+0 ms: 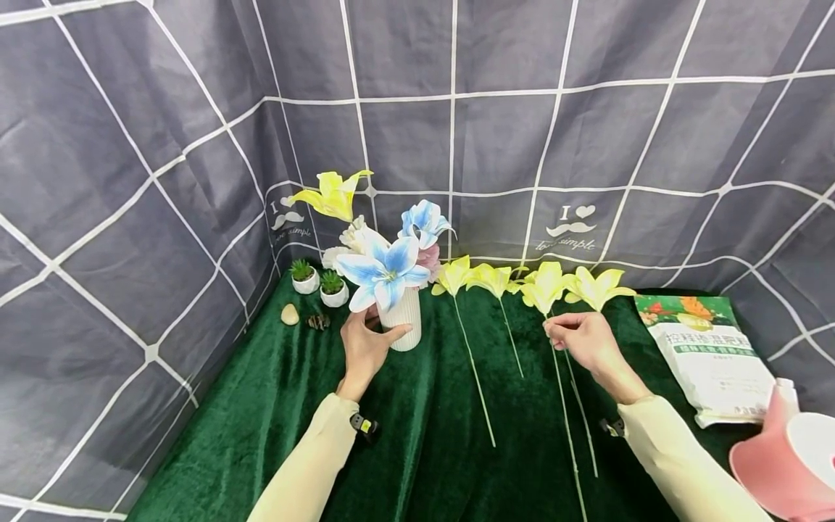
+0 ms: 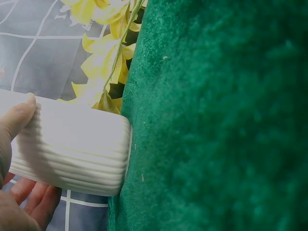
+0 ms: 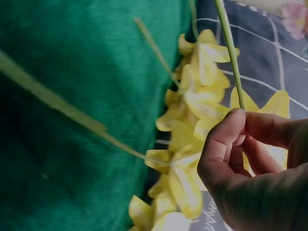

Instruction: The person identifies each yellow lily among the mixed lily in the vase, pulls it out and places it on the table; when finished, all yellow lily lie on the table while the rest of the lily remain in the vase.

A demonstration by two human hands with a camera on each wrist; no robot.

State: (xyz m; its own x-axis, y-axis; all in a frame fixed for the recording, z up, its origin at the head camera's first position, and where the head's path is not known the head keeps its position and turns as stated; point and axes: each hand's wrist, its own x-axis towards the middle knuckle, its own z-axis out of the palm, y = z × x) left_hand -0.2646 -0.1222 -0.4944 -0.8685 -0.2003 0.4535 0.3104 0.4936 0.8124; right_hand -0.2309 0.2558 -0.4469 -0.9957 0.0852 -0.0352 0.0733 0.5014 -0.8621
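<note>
My left hand (image 1: 368,348) grips the white ribbed vase (image 1: 406,322), thumb across its front and fingers round the other side. Blue-and-white lilies (image 1: 385,270), a pink bloom (image 1: 428,261), pale flowers (image 1: 354,235) and one tall yellow lily (image 1: 331,196) stand in the vase. Between thumb and fingertips, my right hand (image 1: 585,339) pinches a thin green stem (image 3: 231,53) close below a yellow lily's bloom (image 1: 543,288). Beside it are more long-stemmed yellow lilies, one bloom (image 1: 596,288) to the right and two others (image 1: 455,275) to the left.
Two small potted succulents (image 1: 304,277), a pale stone (image 1: 290,314) and a pinecone (image 1: 318,321) sit left of the vase. A white-and-green bag (image 1: 711,370) and a pink watering can (image 1: 776,457) stand at the right. Grey checked cloth (image 1: 496,138) hangs behind the green velvet cover (image 1: 430,464).
</note>
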